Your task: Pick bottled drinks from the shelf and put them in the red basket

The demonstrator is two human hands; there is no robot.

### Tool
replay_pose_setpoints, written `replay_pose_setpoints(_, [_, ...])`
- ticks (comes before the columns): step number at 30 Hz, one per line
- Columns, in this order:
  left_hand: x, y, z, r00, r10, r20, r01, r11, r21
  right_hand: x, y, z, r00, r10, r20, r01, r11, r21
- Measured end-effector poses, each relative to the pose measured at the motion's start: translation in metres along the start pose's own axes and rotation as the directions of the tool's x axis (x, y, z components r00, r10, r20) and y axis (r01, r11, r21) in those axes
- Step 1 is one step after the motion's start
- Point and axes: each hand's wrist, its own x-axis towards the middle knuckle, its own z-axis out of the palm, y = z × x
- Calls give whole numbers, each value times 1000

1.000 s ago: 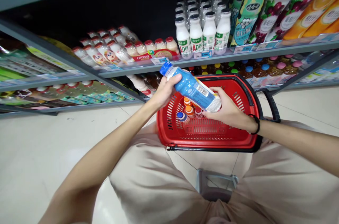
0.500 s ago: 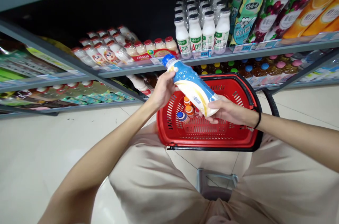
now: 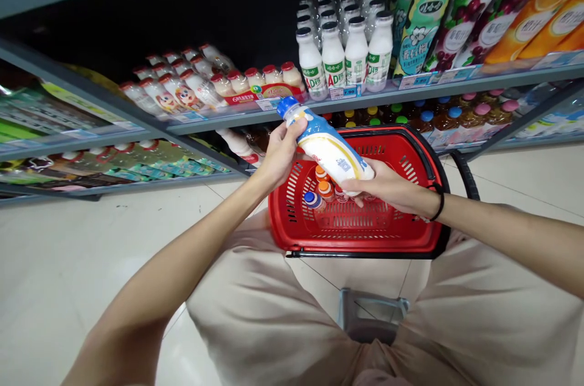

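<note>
I've got the left hand wrapped round the neck of the blue-and-white bottle, thumb just below the blue cap; right hand grips the base, thumb on the label side. Bottle slants between both sets of fingers, over the red basket. Shelf edge sits just beyond the left fingers and cap; gap there I can't judge. Small bottles stand under the held bottle, left of my right fingertips, some partly hidden. Open basket floor lies on the near side of the right fingers, up to the near rim. Black handle is off to the right hand's right.
</note>
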Motion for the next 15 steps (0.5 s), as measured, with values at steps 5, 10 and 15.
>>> replay_pose_setpoints(5, [10,-10,-6,987,155,-36,-154,988,26,-5,-2,-4,979,66,193,-91,988,124])
replay_pose_setpoints(10, [15,-6,-13,957,275,-91,-269,960,73,-5,-7,-11,938,127,324,-141,990,21])
replay_pose_setpoints(15, [8,0,-15,950,306,-63,-282,926,253,4,-11,-35,929,198,313,-21,872,-489])
